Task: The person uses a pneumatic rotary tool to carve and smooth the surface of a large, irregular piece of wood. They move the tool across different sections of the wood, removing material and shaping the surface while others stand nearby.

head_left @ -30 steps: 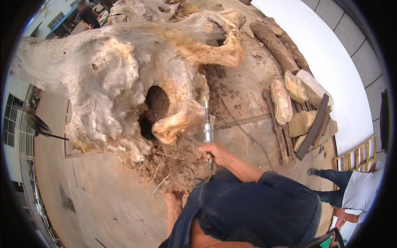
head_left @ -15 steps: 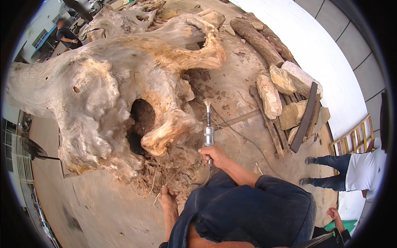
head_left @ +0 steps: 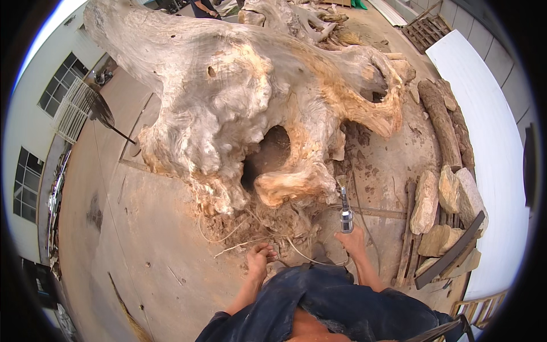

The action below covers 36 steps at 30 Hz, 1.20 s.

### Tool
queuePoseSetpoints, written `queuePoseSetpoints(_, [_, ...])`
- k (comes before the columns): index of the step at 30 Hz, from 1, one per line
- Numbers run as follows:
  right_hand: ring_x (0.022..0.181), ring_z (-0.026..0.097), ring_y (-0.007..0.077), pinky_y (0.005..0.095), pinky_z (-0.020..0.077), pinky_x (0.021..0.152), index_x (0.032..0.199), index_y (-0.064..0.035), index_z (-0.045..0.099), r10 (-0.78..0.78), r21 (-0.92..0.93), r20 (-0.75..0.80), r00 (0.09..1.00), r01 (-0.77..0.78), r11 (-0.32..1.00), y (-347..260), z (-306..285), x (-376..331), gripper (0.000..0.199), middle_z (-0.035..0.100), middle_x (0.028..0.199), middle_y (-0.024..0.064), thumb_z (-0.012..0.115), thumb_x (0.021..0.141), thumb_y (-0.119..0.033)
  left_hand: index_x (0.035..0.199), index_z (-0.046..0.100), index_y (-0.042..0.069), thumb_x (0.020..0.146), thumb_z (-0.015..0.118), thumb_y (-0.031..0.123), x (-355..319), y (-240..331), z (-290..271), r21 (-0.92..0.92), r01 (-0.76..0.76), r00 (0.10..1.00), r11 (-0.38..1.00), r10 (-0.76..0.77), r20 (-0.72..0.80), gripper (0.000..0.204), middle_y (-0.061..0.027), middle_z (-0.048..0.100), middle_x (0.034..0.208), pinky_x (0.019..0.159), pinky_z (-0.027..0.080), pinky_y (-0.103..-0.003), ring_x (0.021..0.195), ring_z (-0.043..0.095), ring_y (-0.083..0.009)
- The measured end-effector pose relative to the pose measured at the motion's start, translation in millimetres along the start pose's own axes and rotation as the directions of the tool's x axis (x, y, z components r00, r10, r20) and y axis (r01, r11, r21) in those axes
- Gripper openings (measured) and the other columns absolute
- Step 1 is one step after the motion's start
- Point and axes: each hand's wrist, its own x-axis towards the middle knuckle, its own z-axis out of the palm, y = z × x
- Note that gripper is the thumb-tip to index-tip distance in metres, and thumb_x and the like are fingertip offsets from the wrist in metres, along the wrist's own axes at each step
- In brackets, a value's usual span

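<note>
My right hand [head_left: 353, 239] is wrapped round a silver hand-held rotary grinder [head_left: 346, 219]. Its narrow shaft points away from me and carries a small pale brush [head_left: 342, 187]. That brush end is beside the rounded lower lobe of a huge weathered tree root [head_left: 228, 108]; whether they touch, I cannot tell. My left hand [head_left: 260, 256] hovers low in front of the root, fingers loosely curled and apart, with nothing visible in it. A thin pale strip [head_left: 236, 247] passes close to those fingers. A pale hose [head_left: 302, 255] curves between my hands. The root has a dark hollow [head_left: 266, 157] at its front.
Loose brown debris [head_left: 279, 219] lies under the root. At right are rough stones [head_left: 426, 202], a dark bar [head_left: 450, 251] and logs [head_left: 441, 122]. A dark fan-shaped object [head_left: 101, 108] stands left, and a broom [head_left: 131, 313] lies lower left. Another person [head_left: 203, 8] is beyond the root.
The view has swung, so the root sits farther right. The grinder's brush end has come nearer the root's lower lobe. The person in the white top is out of sight.
</note>
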Motion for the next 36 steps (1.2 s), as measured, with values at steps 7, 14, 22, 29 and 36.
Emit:
queuePoseSetpoints(7, [0.059,0.056,0.0126,0.0337,0.0463,0.054,0.079,-0.0016,0.062,-0.068,-0.12,0.16,0.985,0.087,0.989,-8.4,19.5,-3.8,0.023,0.059,0.067,0.0022,0.082,0.073,-0.012,0.111,0.065,-0.006,0.104,0.054,0.009,4.5,-25.1,-12.1,-0.113,0.136,0.989,0.984,-0.128,0.079,0.02,-0.0118,0.064,0.067,0.052,0.059,-0.038,0.061,0.07,-0.0258])
queuePoseSetpoints(14, [0.066,0.056,0.0148,0.0358,0.0491,0.063,0.08,0.0005,0.063,-0.014,-0.259,0.26,0.965,0.084,0.962,-14.2,45.9,-21.2,0.028,0.061,0.07,0.0038,0.083,0.072,-0.017,0.121,0.065,-0.006,0.101,0.049,-0.005,-12.7,-27.8,-14.2,-0.106,0.141,0.99,0.984,-0.138,0.035,0.026,-0.0144,0.07,0.098,0.057,0.059,-0.036,0.074,0.073,-0.0239])
queuePoseSetpoints(22, [0.055,0.056,0.0146,0.0345,0.045,0.05,0.081,-0.0008,0.061,0.039,-0.257,0.298,0.954,0.041,0.966,-5.6,64.3,-34.5,0.024,0.06,0.065,0.0042,0.08,0.073,-0.013,0.124,0.06,-0.005,0.098,0.054,-0.002,-1.5,-32.1,-43.2,-0.139,0.161,0.987,0.977,-0.161,0.012,0.027,-0.0141,0.07,0.099,0.056,0.055,-0.035,0.073,0.073,-0.0234])
queuePoseSetpoints(29, [0.052,0.053,0.0111,0.0317,0.0428,0.048,0.078,-0.0034,0.058,0.18,-0.185,0.284,0.942,-0.13,0.974,-17.0,72.7,-43.5,0.023,0.056,0.062,0.001,0.079,0.075,-0.009,0.121,0.062,-0.003,0.098,0.058,0.005,5.0,-49.0,-63.8,-0.158,0.182,0.983,0.971,-0.184,0.002,0.025,-0.0117,0.072,0.091,0.054,0.055,-0.035,0.068,0.073,-0.0221])
queuePoseSetpoints(36, [0.05,0.054,0.0123,0.0309,0.0425,0.046,0.078,-0.0041,0.059,0.187,-0.162,0.299,0.936,-0.144,0.976,-22.6,88.3,-50.1,0.021,0.058,0.063,0.0018,0.08,0.077,-0.006,0.118,0.06,-0.001,0.104,0.052,0.012,43.4,-135.0,-141.3,0.05,0.263,0.953,0.963,-0.251,-0.17,0.021,-0.0131,0.072,0.087,0.047,0.054,-0.039,0.063,0.071,-0.0236])
